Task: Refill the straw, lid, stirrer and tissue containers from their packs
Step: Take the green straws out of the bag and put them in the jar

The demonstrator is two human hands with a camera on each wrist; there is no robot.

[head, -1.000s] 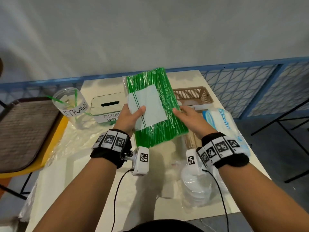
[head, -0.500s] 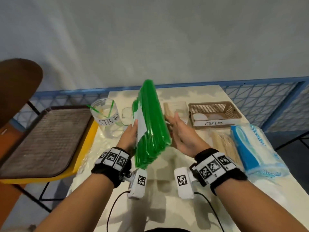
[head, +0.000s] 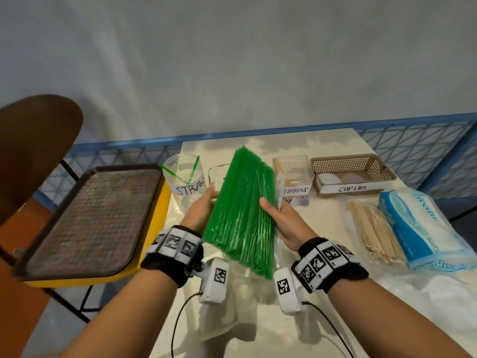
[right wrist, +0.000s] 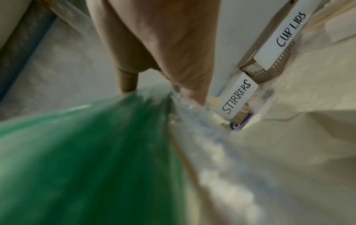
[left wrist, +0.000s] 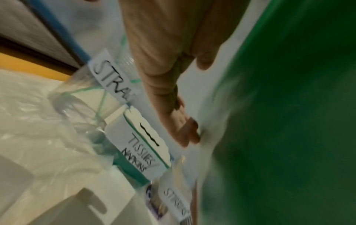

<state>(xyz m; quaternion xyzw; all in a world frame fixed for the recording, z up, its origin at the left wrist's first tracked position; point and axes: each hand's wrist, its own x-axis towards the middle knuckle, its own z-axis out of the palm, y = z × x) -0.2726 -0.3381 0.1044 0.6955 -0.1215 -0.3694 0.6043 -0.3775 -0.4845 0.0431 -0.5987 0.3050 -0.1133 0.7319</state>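
Observation:
A flat pack of green straws (head: 242, 210) in clear wrap hangs tilted above the table, held between both hands. My left hand (head: 204, 209) grips its left edge, fingers against the underside (left wrist: 185, 130). My right hand (head: 280, 218) pinches the right edge, thumb on top. Behind stand the clear cup labelled STRAWS (head: 185, 177) with a few straws, the tissue box (left wrist: 142, 152), mostly hidden by the pack in the head view, the clear STIRRERS container (head: 294, 171) and the brown CUP LIDS basket (head: 351, 174).
A pack of wooden stirrers (head: 374, 233) and a blue tissue pack (head: 418, 228) lie at the right of the table. A brown tray (head: 85, 218) sits on a yellow chair at the left. A blue mesh railing (head: 413, 140) runs behind the table.
The straw pack has been turned over: label side up, then on edge, now its plain side faces up. Both hands stayed on it.

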